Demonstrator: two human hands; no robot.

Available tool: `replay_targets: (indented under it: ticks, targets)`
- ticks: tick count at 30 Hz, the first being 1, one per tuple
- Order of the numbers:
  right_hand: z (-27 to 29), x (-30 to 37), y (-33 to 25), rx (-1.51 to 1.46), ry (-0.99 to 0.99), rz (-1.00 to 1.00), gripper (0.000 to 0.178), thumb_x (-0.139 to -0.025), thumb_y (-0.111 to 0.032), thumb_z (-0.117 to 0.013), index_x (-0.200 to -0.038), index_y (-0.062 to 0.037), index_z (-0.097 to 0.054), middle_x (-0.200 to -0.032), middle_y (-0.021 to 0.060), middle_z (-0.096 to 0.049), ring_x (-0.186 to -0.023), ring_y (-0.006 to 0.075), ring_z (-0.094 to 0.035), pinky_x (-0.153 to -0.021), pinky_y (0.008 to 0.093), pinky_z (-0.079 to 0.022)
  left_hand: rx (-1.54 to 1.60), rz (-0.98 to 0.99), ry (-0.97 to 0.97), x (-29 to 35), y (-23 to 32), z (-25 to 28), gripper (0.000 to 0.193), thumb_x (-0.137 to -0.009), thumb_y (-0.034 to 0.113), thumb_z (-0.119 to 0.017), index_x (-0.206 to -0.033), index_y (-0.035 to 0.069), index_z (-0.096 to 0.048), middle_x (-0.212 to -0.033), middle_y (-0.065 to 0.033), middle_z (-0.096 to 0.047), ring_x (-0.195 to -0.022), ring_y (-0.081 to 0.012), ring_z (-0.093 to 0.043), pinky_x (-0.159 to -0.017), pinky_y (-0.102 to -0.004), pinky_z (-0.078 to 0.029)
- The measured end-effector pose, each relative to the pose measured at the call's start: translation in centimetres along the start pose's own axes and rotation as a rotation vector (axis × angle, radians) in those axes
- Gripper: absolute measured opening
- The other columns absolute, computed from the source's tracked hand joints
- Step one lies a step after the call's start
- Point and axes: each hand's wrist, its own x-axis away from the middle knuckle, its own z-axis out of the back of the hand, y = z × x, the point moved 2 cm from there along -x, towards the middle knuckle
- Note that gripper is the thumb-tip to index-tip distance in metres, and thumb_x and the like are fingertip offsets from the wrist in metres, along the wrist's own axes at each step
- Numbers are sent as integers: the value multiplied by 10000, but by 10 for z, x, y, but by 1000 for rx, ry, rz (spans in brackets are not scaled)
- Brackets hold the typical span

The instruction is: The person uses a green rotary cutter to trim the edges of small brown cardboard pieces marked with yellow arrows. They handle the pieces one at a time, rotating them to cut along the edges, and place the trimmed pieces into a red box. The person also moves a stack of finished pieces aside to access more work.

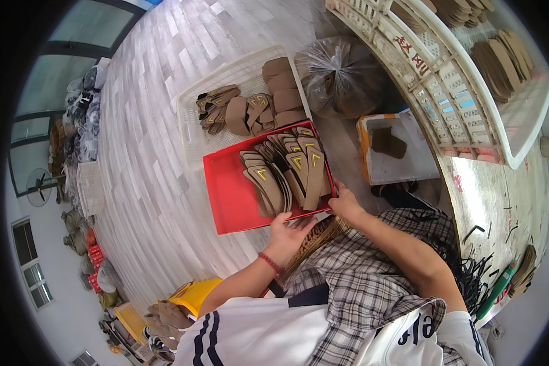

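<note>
Apparently steadying or shifting the red box (229, 194) by the near edge of the crate (248, 76), with straps (264, 182) stacked toward the box's right edge. With left grip (286, 238) loosely open, touching the box's near edge; with right grip (346, 205) curled at the near right corner, cannot tell how tightly. Probably calling next for even support from both.

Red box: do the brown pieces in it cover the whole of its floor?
No, the brown pieces crowd toward the right of the red box, leaving its floor bare on the left.
</note>
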Motion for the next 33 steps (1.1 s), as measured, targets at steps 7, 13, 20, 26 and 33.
replay_targets:
  ticks: [7,13,20,26,33]
  targets:
    - [20,46,-10,-94,91,149,697,-778,-22,-526,-1437,-35,-301,-1212,293,-547,-1076,370,-582,-909,371,-452,2,-154,11,76,39,12,534,-784,231,-651,-1179,-28,-403,-1283,-240,-371,-1227,-414,-377,-1047,-622,-317]
    - [37,105,-2,-177,165,202,684,-752,-54,-552,-1406,-22,-355,-1106,282,-601,-959,341,-626,-831,365,-493,-346,-450,16,124,63,12,592,-772,328,-666,-1230,54,-408,-1287,-219,-376,-1203,-416,-399,-993,-646,-337]
    - [73,197,11,-287,253,352,699,-771,-48,-531,-1425,6,-290,-1128,299,-585,-1024,355,-597,-895,355,-454,-548,-628,-234,191,19,-20,718,-782,435,-658,-1318,70,-350,-1354,-210,-314,-1235,-416,-356,-1014,-633,-296]
    - [118,302,36,-366,287,354,692,-802,-23,-514,-1440,5,-248,-954,181,-607,-753,168,-571,-633,296,-477,-721,-649,-405,236,-37,-30,760,-816,553,-605,-1341,61,-359,-1326,-180,-392,-1211,-386,-402,-991,-597,-339]
    - [135,396,95,-594,399,316,646,-807,27,-462,-1427,-11,-285,-967,115,-586,-783,138,-552,-647,262,-480,-987,-534,-626,270,-98,-44,641,-882,519,-523,-1310,56,-405,-1288,-160,-465,-1131,-365,-493,-869,-574,-443]
